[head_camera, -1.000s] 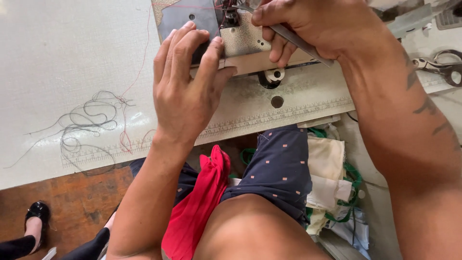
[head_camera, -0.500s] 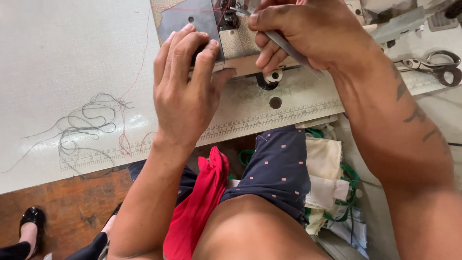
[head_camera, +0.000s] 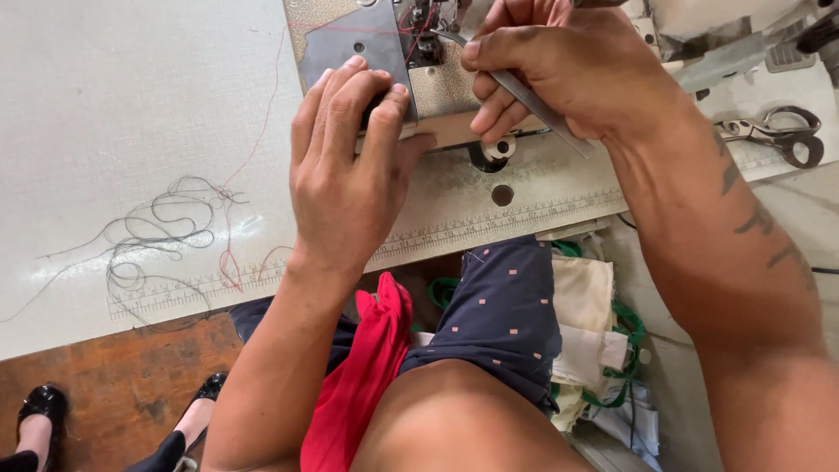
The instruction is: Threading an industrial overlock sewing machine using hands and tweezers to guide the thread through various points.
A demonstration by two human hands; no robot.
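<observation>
Right hand [head_camera: 568, 74] is closed in a pinch around metal tweezers [head_camera: 524, 96], held between thumb and curled fingers. The tweezers' long axis runs diagonally — tips up and to the left, handle end down and to the right past the palm. The tips are aimed at the needle area [head_camera: 426, 31] of the sewing machine, just to the left of the right hand and above the left; whether they touch anything there cannot be told.

Left hand [head_camera: 350, 166] is laid flat, fingers together and lightly bent, fingertips pressed on the edge of the grey metal plate [head_camera: 345, 44]. Nothing is gripped by it. Of the two hands, the right is nearer the needle area.

Red thread [head_camera: 262, 131] is trailed from the machine across the white table [head_camera: 131, 105] into loose thread tangles [head_camera: 166, 227]. A printed ruler strip [head_camera: 454, 229] is seen along the table edge — scissors [head_camera: 778, 135] lie far right. Red cloth [head_camera: 367, 376] is draped over the lap.
</observation>
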